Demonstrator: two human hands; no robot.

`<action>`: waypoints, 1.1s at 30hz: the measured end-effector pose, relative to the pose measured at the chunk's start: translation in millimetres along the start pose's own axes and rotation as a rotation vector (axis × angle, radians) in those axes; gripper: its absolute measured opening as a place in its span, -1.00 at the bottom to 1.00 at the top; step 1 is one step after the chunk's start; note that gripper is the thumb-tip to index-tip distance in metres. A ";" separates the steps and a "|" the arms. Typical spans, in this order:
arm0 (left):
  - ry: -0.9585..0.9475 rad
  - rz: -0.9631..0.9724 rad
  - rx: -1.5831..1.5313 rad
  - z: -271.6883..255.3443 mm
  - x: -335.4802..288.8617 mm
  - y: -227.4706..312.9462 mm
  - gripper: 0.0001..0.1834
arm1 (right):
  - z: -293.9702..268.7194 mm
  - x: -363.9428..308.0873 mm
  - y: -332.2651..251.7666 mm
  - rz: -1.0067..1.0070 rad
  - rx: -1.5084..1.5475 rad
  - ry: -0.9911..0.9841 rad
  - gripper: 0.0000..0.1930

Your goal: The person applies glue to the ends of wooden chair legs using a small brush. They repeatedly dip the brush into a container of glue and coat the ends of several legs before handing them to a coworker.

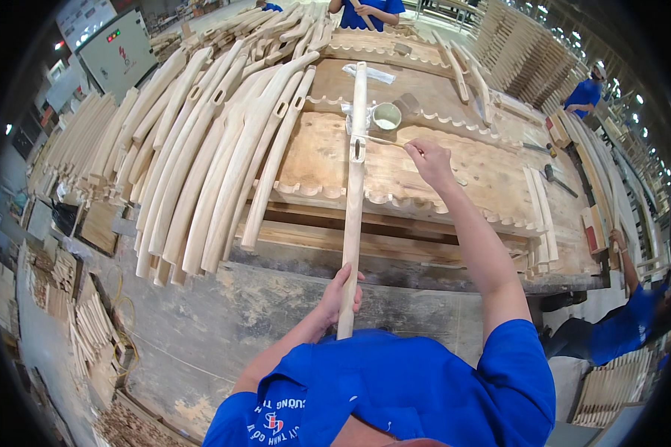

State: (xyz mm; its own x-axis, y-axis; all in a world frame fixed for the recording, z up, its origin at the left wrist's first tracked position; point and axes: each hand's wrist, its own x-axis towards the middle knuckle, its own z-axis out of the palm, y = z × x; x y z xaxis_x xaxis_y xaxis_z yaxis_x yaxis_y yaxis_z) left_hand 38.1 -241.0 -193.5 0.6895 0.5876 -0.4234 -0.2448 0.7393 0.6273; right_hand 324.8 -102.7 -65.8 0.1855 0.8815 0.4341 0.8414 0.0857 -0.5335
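A long pale wooden leg (pixel 354 205) points away from me, its far part lying across the workbench (pixel 317 149). Near its lower end, my left hand (pixel 334 298) is wrapped round it. A slot (pixel 358 149) is cut into its upper half. My right hand (pixel 430 162) pinches a thin stick (pixel 388 141), whose far tip reaches the leg just above that slot. Beyond the stick stands a round cup (pixel 387 117) with pale contents, beside a crumpled white cloth (pixel 348 110).
Many curved wooden legs (pixel 231 156) are stacked at the left. Scalloped wooden rails (pixel 395 200) cross the bench. A hammer (pixel 559 180) lies at its right. Co-workers in blue stand at the far side (pixel 384 11) and right (pixel 626 324). A control cabinet (pixel 115 56) stands far left.
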 end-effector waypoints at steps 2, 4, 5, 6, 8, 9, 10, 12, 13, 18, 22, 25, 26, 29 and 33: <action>-0.009 -0.008 -0.013 -1.7 -0.1 -0.3 -0.45 | -0.4 1.1 0.1 -0.013 -0.050 0.010 -0.78; 0.011 -0.011 0.002 -2.5 0.4 0.0 -0.45 | -1.8 1.6 -0.8 -0.022 -0.091 0.021 -0.79; 0.016 -0.013 0.006 -2.0 1.2 -0.5 -0.44 | -3.2 1.9 0.2 -0.026 -0.113 0.027 -0.80; 0.013 -0.011 0.008 -2.2 1.0 -0.8 -0.44 | -4.2 1.4 1.0 -0.031 -0.135 0.033 -0.80; 0.004 -0.003 0.006 -2.5 0.7 -1.8 -0.44 | -3.7 -0.6 0.5 -0.034 -0.149 0.062 -0.83; 0.007 -0.005 0.009 -2.7 1.2 -2.2 -0.45 | -3.4 -1.2 -0.2 -0.037 -0.158 0.074 -0.84; 0.010 -0.007 0.012 -3.2 1.6 -2.2 -0.45 | -3.1 -2.1 -0.9 -0.036 -0.138 0.077 -0.86; 0.014 -0.010 0.014 -1.1 2.2 -2.3 -0.45 | -3.0 -4.0 -1.1 -0.036 -0.103 0.079 -0.89; 0.017 -0.011 0.014 -0.3 2.0 -2.4 -0.45 | -3.4 -5.0 -1.0 -0.009 -0.100 0.063 -0.90; 0.008 0.008 0.016 2.8 0.2 -0.7 -0.44 | -6.6 -9.5 -3.3 -0.026 -0.112 0.116 -0.92; 0.018 0.004 0.015 3.8 -1.6 1.1 -0.46 | -11.2 -11.2 -2.7 -0.077 -0.115 0.162 -0.93; 0.023 -0.002 0.018 4.2 -1.0 1.0 -0.45 | -10.0 -9.8 -5.8 -0.059 -0.014 0.162 -0.94; 0.026 -0.007 0.020 4.5 -1.2 1.2 -0.45 | -8.8 -8.7 -6.1 -0.061 -0.009 0.160 -0.94; 0.025 -0.008 0.030 5.4 -1.6 1.7 -0.44 | -6.0 -6.6 -7.0 -0.069 -0.030 0.139 -0.94; 0.021 -0.002 0.031 4.8 -2.5 1.6 -0.44 | -3.8 -6.2 -8.9 -0.059 -0.061 0.102 -0.95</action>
State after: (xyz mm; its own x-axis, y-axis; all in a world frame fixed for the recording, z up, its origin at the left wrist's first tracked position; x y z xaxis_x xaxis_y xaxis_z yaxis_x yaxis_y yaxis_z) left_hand 39.3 -242.9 -188.3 0.6753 0.5931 -0.4385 -0.2214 0.7301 0.6465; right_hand 318.1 -110.7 -61.0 0.1834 0.8236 0.5368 0.8812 0.1043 -0.4611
